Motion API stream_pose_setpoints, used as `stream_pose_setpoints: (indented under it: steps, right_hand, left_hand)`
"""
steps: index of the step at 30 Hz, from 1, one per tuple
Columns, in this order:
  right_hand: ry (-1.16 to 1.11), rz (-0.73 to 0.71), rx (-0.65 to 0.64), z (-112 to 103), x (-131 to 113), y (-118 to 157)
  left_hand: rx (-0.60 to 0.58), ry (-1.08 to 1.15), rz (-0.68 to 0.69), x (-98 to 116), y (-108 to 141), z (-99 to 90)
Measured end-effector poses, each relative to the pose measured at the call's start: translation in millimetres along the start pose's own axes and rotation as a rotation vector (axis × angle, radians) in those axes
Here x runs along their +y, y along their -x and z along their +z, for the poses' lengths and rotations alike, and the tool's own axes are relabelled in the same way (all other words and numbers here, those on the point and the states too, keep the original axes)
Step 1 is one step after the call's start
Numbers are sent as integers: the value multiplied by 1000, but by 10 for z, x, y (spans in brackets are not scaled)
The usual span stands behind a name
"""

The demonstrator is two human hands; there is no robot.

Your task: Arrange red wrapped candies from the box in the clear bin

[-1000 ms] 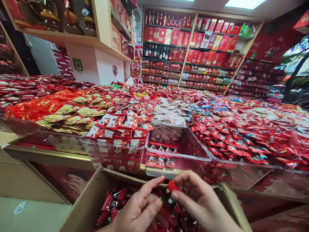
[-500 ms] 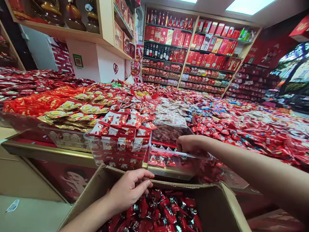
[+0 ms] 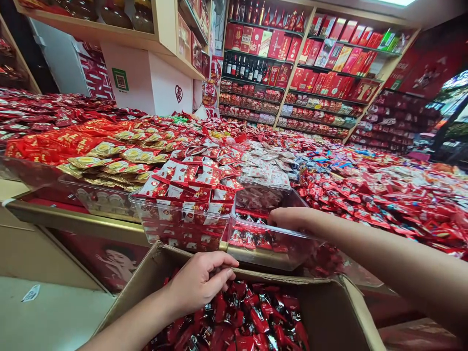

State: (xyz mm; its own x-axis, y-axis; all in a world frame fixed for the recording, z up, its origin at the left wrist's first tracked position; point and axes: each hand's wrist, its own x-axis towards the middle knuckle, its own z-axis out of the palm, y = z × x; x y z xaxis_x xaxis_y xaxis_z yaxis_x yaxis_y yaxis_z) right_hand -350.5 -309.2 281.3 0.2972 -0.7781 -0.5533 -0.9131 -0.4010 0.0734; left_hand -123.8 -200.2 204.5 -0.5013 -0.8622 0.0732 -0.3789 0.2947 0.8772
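Observation:
My right hand [image 3: 287,218] reaches down into a clear plastic bin [image 3: 270,256] on the counter, its fingers hidden behind the near wall. A low layer of small red-and-dark wrapped candies [image 3: 252,239] lies at the bottom of that bin. Over the far rim of an open cardboard box [image 3: 321,312], my left hand [image 3: 206,278] hangs with fingers loosely bent and the thumb a little apart; I see nothing between them. Beneath it, glossy red-and-black wrapped candies [image 3: 252,317] fill the box.
A clear bin [image 3: 183,229] heaped with red-and-white packets stands left of the right hand's bin. More candy heaps [image 3: 383,195] spread along the counter, whose gold edge [image 3: 91,217] runs behind the box. Shelves [image 3: 288,92] of bottles and red boxes line the back.
The view has tilted slightly downward. My right hand sits a little lower behind the bin's near wall; my left hand stays over the box with hardly any change.

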Motion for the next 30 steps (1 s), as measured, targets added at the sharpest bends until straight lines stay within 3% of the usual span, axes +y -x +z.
stream_pose_setpoints:
  steps: [3, 11, 17, 23, 30]
  right_hand:
    - [-26, -18, -52, 28, 3, -9]
    - [-54, 5, -8, -2, -67, 20]
    - [-120, -74, 74, 7, -40, 36]
    - [-170, -165, 56, 46, -14, -7]
    - [-212, -206, 118, -36, -89, 18]
  left_hand:
    - [2, -8, -1, 0, 5, 4]
    - [15, -11, 15, -4, 0, 18]
    - [43, -44, 32, 18, 10, 34]
    - [62, -82, 67, 9, 19, 47]
    - [66, -107, 82, -4, 22, 44]
